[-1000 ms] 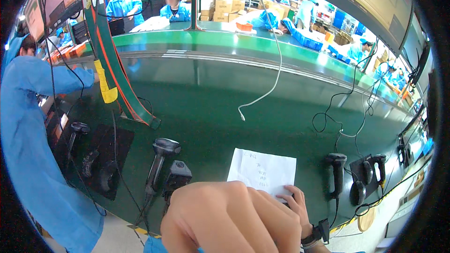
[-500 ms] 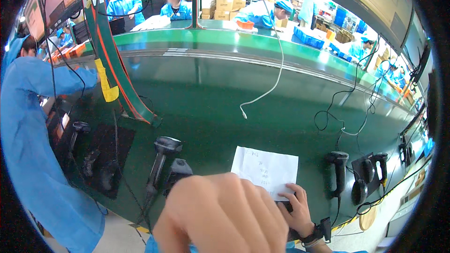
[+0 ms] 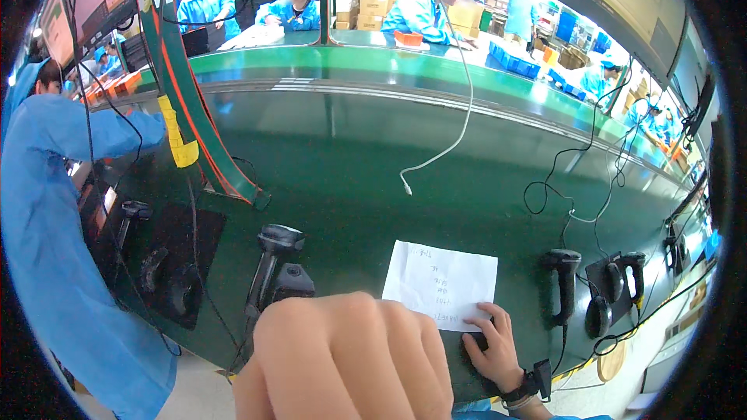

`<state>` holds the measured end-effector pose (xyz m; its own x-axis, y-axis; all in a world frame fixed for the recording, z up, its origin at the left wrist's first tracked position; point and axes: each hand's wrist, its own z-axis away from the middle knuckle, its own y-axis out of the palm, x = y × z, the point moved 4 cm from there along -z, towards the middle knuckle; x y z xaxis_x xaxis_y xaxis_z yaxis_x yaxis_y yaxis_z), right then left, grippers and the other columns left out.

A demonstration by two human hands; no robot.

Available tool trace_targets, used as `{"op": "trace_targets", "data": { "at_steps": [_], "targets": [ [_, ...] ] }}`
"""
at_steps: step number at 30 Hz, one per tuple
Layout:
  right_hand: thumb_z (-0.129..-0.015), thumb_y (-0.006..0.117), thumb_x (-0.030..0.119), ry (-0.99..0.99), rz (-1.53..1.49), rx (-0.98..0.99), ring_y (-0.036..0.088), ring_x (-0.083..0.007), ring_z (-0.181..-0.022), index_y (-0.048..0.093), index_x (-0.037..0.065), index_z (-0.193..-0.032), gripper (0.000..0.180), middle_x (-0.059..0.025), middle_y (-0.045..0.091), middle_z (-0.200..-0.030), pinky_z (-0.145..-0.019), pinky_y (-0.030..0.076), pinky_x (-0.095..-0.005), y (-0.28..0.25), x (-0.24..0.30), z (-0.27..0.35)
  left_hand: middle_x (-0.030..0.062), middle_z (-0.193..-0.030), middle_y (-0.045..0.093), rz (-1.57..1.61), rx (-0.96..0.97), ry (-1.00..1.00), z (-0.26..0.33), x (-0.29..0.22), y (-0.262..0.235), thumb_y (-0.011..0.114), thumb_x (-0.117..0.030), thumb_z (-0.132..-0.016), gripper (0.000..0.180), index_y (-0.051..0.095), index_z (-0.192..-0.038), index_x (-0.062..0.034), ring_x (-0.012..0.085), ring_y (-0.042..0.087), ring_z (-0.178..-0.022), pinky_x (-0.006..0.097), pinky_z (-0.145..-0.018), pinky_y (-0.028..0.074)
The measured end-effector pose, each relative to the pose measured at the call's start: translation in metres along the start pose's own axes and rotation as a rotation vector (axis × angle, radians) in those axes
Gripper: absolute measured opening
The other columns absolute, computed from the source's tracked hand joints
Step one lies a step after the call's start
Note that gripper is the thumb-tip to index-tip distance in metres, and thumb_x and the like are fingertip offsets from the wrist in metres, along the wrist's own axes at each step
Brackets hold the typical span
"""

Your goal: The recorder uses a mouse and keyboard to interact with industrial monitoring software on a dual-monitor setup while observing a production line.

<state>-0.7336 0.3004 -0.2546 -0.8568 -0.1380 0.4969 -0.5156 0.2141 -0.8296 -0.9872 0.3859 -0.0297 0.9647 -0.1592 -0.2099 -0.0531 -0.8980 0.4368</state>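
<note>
Large and close in the lower middle, my left hand is closed with its knuckles up. Its fingertips are hidden, so I cannot see what it holds, if anything. To its right, my right hand rests with fingers apart on the lower right corner of a white paper sheet. The sheet carries a few handwritten lines and lies flat on the green table. A black band circles my right wrist. Just beyond my left hand stand a black handheld barcode scanner and a dark block-shaped device.
More black scanners and cables lie at the right. A white cable hangs down over the table. A green post with yellow tape rises at the left, near a person in a blue coat. Monitors overhang the far side.
My left hand has shifted slightly left and down, still closed. My right hand stays on the paper. Across the table, a person has straightened up from a bent posture.
</note>
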Motion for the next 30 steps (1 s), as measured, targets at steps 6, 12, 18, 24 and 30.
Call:
{"op": "trace_targets", "data": {
  "at_steps": [6, 12, 18, 24, 30],
  "targets": [
    [-0.084, 0.075, 0.012, -0.003, 0.006, -0.005, 0.047, -0.0413, -0.131, 0.067, 0.008, -0.115, 0.033, -0.0185, 0.05, -0.139, -0.11, 0.04, -0.0491, -0.001, 0.0, 0.002, 0.0099, -0.065, 0.067, -0.002, 0.127, 0.127, 0.005, 0.009, -0.008, 0.079, -0.009, -0.084, 0.005, 0.076, -0.081, -0.0069, 0.0233, 0.07, -0.054, 0.029, -0.046, 0.057],
    [-0.083, 0.075, 0.012, -0.011, -0.001, -0.01, 0.047, -0.0416, -0.13, 0.067, 0.008, -0.115, 0.033, -0.0186, 0.05, -0.139, -0.109, 0.041, -0.0493, -0.002, 0.001, 0.0, 0.0105, -0.061, 0.065, 0.01, -0.104, 0.118, 0.021, 0.002, 0.013, 0.075, -0.006, -0.086, 0.008, 0.075, -0.078, -0.0057, 0.0228, 0.068, -0.05, 0.028, -0.042, 0.055],
    [-0.083, 0.075, 0.012, -0.01, 0.001, -0.002, 0.047, -0.0421, -0.13, 0.067, 0.008, -0.114, 0.033, -0.019, 0.05, -0.139, -0.108, 0.041, -0.0498, -0.001, 0.002, -0.001, 0.0102, -0.06, 0.065, 0.006, 0.188, 0.224, -0.006, 0.002, 0.002, 0.074, -0.006, -0.087, 0.01, 0.074, -0.077, -0.0053, 0.0215, 0.067, -0.049, 0.027, -0.041, 0.053],
    [-0.083, 0.075, 0.012, -0.008, 0.001, -0.005, 0.047, -0.0422, -0.13, 0.067, 0.007, -0.114, 0.032, -0.0193, 0.05, -0.139, -0.109, 0.041, -0.0499, -0.001, 0.0, 0.0, 0.0059, -0.053, 0.034, -0.034, 0.133, 0.04, 0.009, 0.0, -0.009, 0.044, -0.019, -0.101, 0.045, 0.03, -0.059, -0.0083, 0.0242, 0.031, -0.041, 0.037, -0.041, 0.024],
    [-0.083, 0.075, 0.012, -0.008, 0.004, -0.007, 0.047, -0.042, -0.13, 0.067, 0.008, -0.115, 0.032, -0.0191, 0.05, -0.139, -0.109, 0.041, -0.0499, -0.002, 0.002, 0.0, 0.0042, -0.052, 0.032, -0.052, 0.166, 0.05, 0.008, -0.001, -0.011, 0.042, -0.019, -0.101, 0.045, 0.027, -0.059, -0.0094, 0.0229, 0.029, -0.04, 0.036, -0.04, 0.021]
  ]
}}
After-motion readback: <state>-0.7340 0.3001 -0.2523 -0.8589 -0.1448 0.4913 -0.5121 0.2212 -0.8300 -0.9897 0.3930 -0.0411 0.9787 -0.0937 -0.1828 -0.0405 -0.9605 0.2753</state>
